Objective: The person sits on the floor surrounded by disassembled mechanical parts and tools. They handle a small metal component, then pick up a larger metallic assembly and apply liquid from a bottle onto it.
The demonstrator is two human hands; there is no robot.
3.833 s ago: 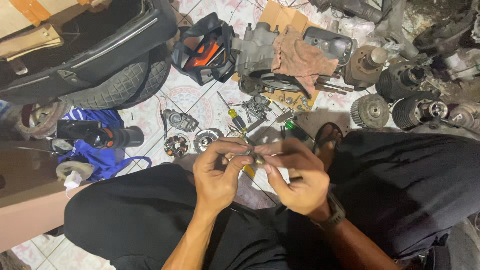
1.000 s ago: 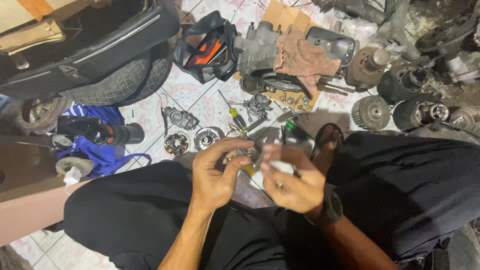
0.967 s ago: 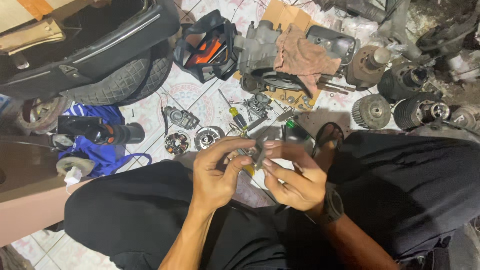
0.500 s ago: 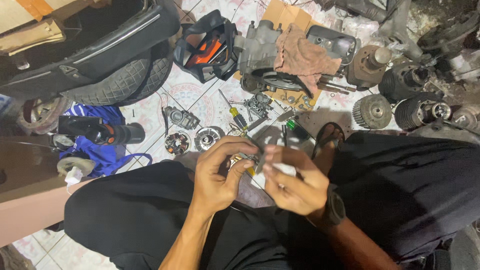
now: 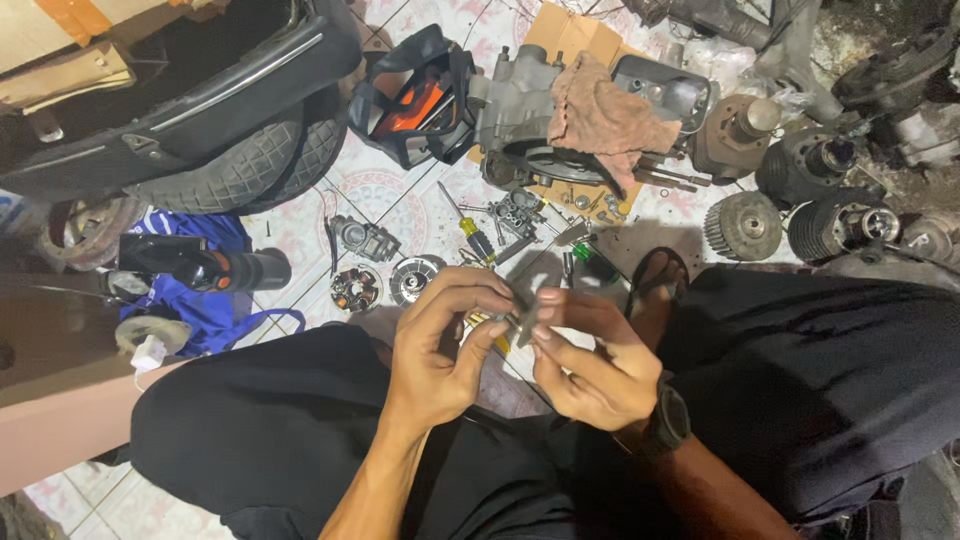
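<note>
Far left lies a tyre, and far ahead an engine casing under a pink rag. Over your lap, your left hand and right hand meet, fingertips of both pinching a small grey metal part between them.

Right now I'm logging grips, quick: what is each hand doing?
Left hand: closed, fingertips pinching a small metal part.
Right hand: closed, fingertips on the same small metal part from the other side.
</note>
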